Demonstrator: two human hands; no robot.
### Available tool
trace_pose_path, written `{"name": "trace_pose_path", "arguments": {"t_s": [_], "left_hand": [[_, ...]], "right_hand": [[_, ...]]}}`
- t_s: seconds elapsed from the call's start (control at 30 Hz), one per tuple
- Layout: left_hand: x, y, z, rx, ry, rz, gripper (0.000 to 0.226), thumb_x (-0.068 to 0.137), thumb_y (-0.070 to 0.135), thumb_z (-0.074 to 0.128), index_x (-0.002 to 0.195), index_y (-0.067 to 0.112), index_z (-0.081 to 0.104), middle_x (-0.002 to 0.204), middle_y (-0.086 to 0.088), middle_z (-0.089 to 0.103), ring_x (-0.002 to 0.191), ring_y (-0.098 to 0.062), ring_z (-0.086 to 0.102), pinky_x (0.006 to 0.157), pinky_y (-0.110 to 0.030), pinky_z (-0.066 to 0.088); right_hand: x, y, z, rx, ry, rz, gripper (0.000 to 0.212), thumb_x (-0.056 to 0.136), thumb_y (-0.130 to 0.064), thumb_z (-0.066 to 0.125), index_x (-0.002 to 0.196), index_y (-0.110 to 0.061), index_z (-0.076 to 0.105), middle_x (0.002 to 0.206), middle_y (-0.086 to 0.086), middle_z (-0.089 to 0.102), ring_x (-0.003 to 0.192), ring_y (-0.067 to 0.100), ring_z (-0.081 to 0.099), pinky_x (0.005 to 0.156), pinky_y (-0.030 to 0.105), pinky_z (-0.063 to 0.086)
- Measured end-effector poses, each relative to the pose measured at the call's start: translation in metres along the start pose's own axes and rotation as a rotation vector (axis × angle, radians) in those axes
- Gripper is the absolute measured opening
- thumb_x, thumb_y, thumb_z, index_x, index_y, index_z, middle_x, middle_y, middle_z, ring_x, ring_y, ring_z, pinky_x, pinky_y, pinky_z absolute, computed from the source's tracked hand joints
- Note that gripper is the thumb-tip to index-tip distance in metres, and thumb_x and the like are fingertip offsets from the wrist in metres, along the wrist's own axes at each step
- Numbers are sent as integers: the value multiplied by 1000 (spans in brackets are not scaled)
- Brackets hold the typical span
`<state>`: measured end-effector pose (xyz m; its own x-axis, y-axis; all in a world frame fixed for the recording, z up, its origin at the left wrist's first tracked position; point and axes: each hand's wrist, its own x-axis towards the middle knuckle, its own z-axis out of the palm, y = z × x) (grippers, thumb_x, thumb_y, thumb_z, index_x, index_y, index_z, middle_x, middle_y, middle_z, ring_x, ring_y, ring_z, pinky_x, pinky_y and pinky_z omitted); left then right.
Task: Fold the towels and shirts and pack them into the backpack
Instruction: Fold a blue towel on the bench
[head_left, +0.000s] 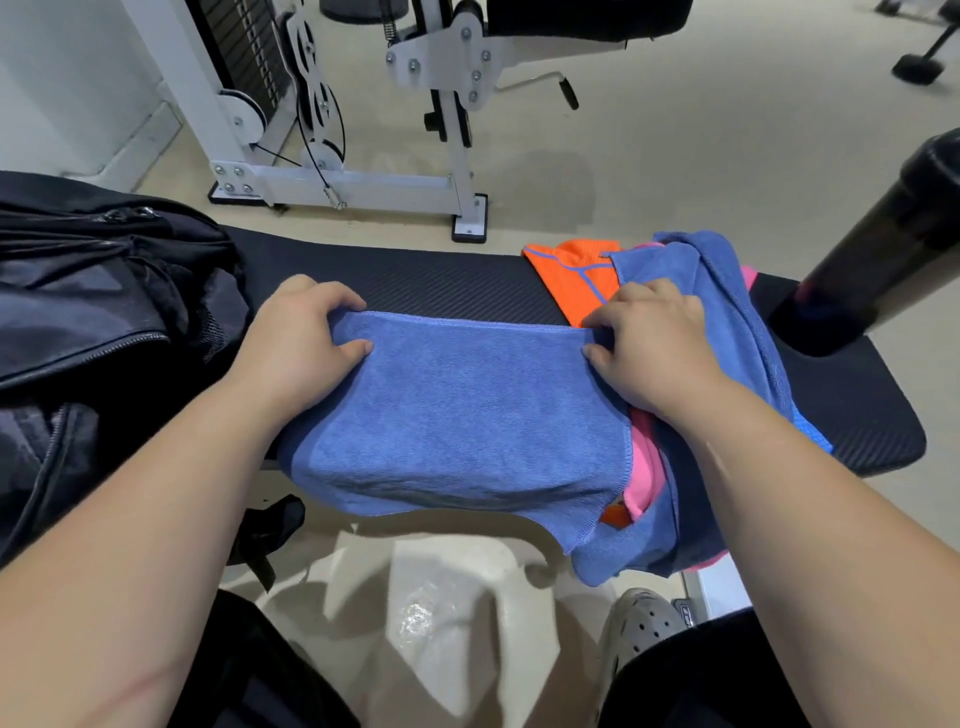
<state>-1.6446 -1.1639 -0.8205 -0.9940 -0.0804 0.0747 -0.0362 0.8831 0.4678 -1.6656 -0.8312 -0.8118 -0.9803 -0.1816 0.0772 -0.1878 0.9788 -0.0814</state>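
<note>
Both hands pinch a blue towel (457, 410) on the bench (447, 280).
The left hand (306, 332) and right hand (649, 343) grip its far corners; the backpack (93, 312) sits left.

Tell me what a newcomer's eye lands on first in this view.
First, the blue towel spread across the middle of the black bench, its far edge pinched by the left hand and the right hand. Next, the bright orange shirt in the heap of clothes at the right end. The open black backpack sits at the left.
</note>
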Motion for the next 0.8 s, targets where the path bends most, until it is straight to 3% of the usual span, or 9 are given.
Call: {"name": "trace_pose_path", "arguments": {"t_s": [0.17, 0.27, 0.4, 0.5, 0.57, 0.67, 0.73, 0.8], "left_hand": [[-1, 1, 0, -50, 52, -8, 18, 80, 24, 81, 95, 27, 70, 102, 2, 61, 102, -20, 55, 90, -28, 37], [-4, 5, -4, -142, 107, -51, 9, 84, 23, 77, 87, 26, 70, 87, 11, 65, 89, -17, 58, 77, -27, 39], [-2, 3, -4, -375, 130, -172, 15, 79, 15, 80, 83, 23, 67, 79, 6, 62, 65, -10, 49, 61, -27, 39], [-3, 6, -8, -561, 118, -184, 21, 78, 5, 79, 79, 21, 66, 77, 3, 60, 59, -7, 45, 58, -26, 39], [-7, 9, -13, -612, 113, -180, 22, 79, 4, 80, 77, 20, 66, 75, 0, 59, 61, -12, 47, 57, -25, 38], [-16, 13, -18, -561, 177, -164, 17, 79, 7, 80, 79, 18, 67, 68, 1, 55, 53, -9, 44, 55, -25, 37], [-23, 18, -22, -498, 226, -153, 16, 78, 9, 79, 80, 19, 67, 66, 2, 51, 53, -12, 40, 54, -29, 38], [-29, 24, -29, -447, 239, -132, 17, 76, 11, 79, 80, 23, 67, 69, 0, 57, 56, -16, 44, 55, -34, 44]], "right_hand": [[0, 0, 1, 84, 53, -37, 14, 88, -28, 66, 102, -26, 70, 109, -4, 68, 113, 28, 50, 91, 41, 32], [0, 1, -2, 194, 85, -54, 11, 87, -24, 68, 98, -25, 67, 97, -6, 68, 110, 27, 54, 92, 42, 33], [-2, 2, -8, 368, 56, -30, 20, 83, -18, 72, 89, -32, 60, 87, -9, 63, 96, 24, 55, 89, 42, 43], [-2, 3, -14, 557, 24, 29, 24, 81, -12, 74, 91, -29, 60, 87, 1, 64, 77, 17, 53, 77, 33, 45], [-2, 2, -20, 649, 3, 72, 30, 79, -11, 77, 100, -29, 65, 84, -2, 60, 68, 9, 49, 70, 25, 42], [-6, 0, -31, 801, 16, 166, 46, 78, -11, 81, 119, -28, 69, 81, -9, 58, 64, -3, 50, 69, 15, 41], [-12, -2, -39, 849, 12, 204, 39, 78, -10, 82, 114, -23, 73, 76, -11, 57, 56, -6, 47, 60, 8, 39], [-20, -5, -47, 895, -1, 221, 22, 79, -6, 80, 98, -17, 78, 69, -10, 60, 50, -6, 46, 55, 10, 39]]}}
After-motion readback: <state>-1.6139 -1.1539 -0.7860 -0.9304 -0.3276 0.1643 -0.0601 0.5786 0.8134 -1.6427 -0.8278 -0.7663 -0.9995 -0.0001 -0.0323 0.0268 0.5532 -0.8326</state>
